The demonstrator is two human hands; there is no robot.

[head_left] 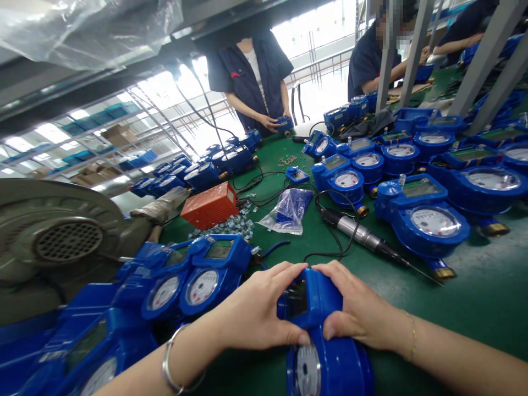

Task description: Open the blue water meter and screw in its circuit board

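Left hand (264,313) and right hand (357,311), half-curled, are gripping a meter (344,363); its screen (299,300) is showing dark, unreadable, its near end cropped.

Counts one left hand (256,311), one right hand (357,308) and one blue meter (346,357) between them.
Adds one orange box (208,208), one electric screwdriver (358,231), one clear bag (272,223) of blue pieces (289,204), one bangle (166,362), one thin bracelet (413,336) and three co-workers (256,71); also takes in many other meters (421,236) (overlapping too much to total exactly).
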